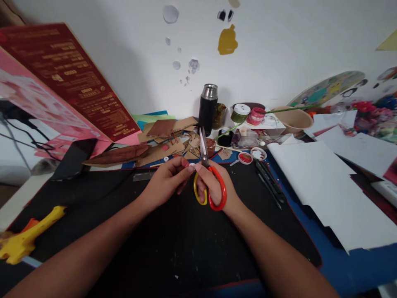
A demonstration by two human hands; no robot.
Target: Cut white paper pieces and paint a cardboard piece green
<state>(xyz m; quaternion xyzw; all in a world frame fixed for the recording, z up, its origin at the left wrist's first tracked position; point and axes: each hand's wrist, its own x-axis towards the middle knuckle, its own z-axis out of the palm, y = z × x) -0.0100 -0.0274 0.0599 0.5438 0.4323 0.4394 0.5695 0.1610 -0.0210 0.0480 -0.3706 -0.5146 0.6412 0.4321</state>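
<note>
My right hand [217, 178] is wrapped round a pair of scissors [204, 149] with one red and one yellow handle loop. The blades point up and away and look nearly closed. Between my two hands is a small white piece [192, 165], pinched by the fingertips of my left hand [167, 176]. My right thumb and fingertip touch it too. A bit of red shows at my left fingertips; I cannot tell whether it belongs to the piece. A small white ring [166, 159] lies just beyond my left hand, near cardboard scraps [161, 152].
On the black mat [186, 248] a yellow glue gun [34, 236] lies left, dark pens or cutters [269, 182] right. Behind stand a black flask [207, 105] and paint jars [241, 111]. White paper [325, 178] covers the right; a red box [68, 78] leans at left.
</note>
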